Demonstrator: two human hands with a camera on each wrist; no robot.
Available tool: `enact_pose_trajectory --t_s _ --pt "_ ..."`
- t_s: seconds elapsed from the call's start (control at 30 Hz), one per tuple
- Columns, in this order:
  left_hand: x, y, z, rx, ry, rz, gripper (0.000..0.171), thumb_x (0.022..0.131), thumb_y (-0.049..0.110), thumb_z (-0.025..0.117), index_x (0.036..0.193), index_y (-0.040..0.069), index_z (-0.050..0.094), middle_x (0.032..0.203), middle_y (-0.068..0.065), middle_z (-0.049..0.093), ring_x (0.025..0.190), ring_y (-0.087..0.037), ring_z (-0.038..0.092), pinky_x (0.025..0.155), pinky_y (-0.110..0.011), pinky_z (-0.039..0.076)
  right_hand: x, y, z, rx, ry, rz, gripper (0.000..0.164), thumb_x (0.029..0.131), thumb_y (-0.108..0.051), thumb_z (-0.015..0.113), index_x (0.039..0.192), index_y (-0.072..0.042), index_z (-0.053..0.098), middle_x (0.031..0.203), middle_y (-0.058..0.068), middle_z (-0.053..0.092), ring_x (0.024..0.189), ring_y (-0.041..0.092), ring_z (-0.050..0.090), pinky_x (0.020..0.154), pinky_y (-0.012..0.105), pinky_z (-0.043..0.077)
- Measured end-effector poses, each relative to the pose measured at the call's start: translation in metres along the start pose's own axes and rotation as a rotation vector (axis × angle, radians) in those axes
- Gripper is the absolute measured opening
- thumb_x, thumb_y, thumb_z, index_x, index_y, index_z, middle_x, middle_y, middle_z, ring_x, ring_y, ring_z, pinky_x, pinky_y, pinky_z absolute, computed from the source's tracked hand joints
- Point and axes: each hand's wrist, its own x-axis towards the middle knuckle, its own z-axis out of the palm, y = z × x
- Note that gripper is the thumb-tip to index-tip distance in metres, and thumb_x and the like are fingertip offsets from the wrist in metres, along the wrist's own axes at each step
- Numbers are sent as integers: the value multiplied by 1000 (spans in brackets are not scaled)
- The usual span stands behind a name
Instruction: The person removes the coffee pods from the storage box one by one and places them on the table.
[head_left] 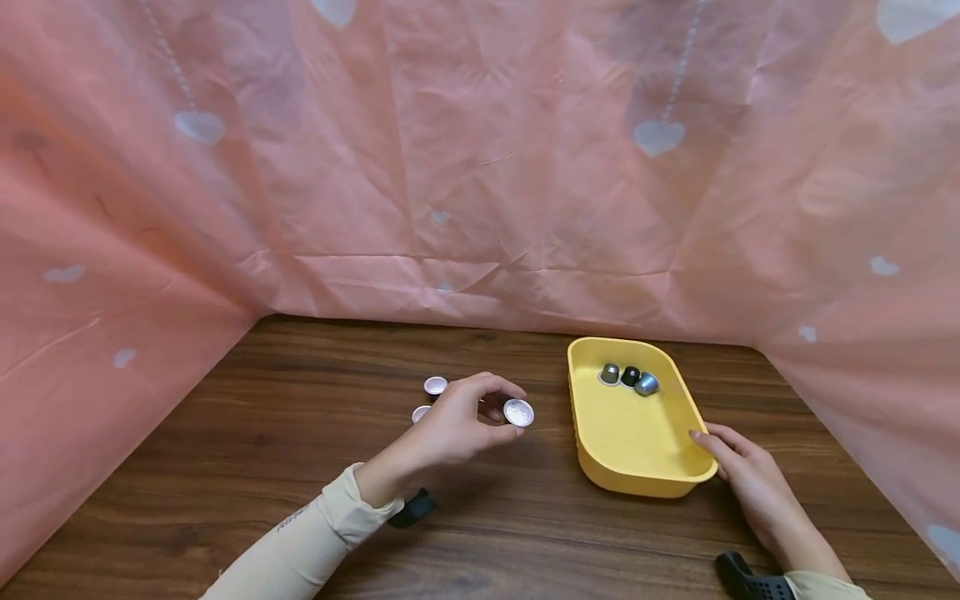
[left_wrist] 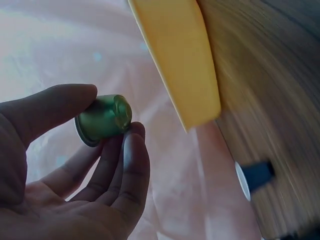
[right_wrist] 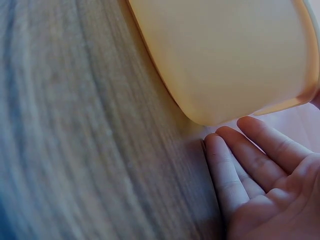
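Pink cloth (head_left: 487,183) printed with pale hearts hangs behind and to both sides of a brown wood-grain table (head_left: 225,467). Raised over that wood is a shiny green capsule (left_wrist: 102,119), its pale foil lid turned toward the head camera and its rounded end toward the left wrist camera. Left hand (head_left: 461,421) pinches it: the thumb presses one side and fingertips meet the other, leaving a gap only as wide as the capsule, while the remaining fingers bend loosely and close together beneath. To the right of the held capsule, well apart from it, sits a yellow tray (head_left: 622,442) with rounded corners. Right hand (head_left: 757,492) grips its near right edge, thumb lapped over the rim onto the inside, and fingers outside; three of them are nearly straight and slightly apart, close by the outer wall. Toward the tray's far end are grouped an olive capsule (head_left: 611,374), a black capsule (head_left: 631,377) and a blue-grey capsule (head_left: 647,384), the last tipped on its side. Left of the held capsule, partly behind the left hand, two more capsules (head_left: 435,386) show pale lids, and light sleeves (head_left: 300,542) cover both forearms
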Motion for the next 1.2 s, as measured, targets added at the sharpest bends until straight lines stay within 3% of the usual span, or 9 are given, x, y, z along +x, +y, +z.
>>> enact_pose_trajectory --t_s 0.3,0.4,0.63,0.77,0.93,1.2 --pt "-12 -29 -23 41 60 -47 33 86 -1 85 116 3 72 111 -11 76 92 -9 70 88 -34 63 -1 -1 -2 -7 -9 7 72 107 -58 58 158 -7 48 109 -36 60 102 -16 57 86 11 46" --pt "-14 -37 -21 53 65 -56 33 84 -3 86 114 3 72 109 -12 75 88 -8 70 84 -29 62 -1 -1 -4 -15 -9 2 73 108 -58 57 158 -6 47 108 -37 59 102 -16 57 86 11 46" --pt "-6 -50 -5 102 45 -10 31 80 -3 87 104 4 69 97 -8 74 84 -7 68 80 -22 59 0 -1 -4 -21 -1 -3 74 107 -60 57 157 -6 49 109 -37 57 102 -17 55 85 11 46" --pt "-5 -58 -2 166 63 -47 30 78 -2 87 101 5 69 92 -5 74 82 -8 66 77 -20 56 0 -1 -1 -16 -6 -4 74 107 -59 57 157 -5 48 110 -35 59 102 -17 55 86 11 46" --pt "-5 -62 -4 165 74 -93 29 78 -4 87 100 1 68 89 -7 73 78 -9 64 73 -19 53 0 -3 -2 -22 -6 -5 73 106 -60 58 156 -7 49 109 -36 59 102 -17 54 86 11 45" --pt "-4 -63 -5 284 51 -148 27 78 3 89 96 9 69 86 0 74 77 -4 61 74 -24 50 -1 0 -1 5 0 -23 64 107 -57 59 151 -10 55 105 -36 61 100 -15 58 84 10 47"
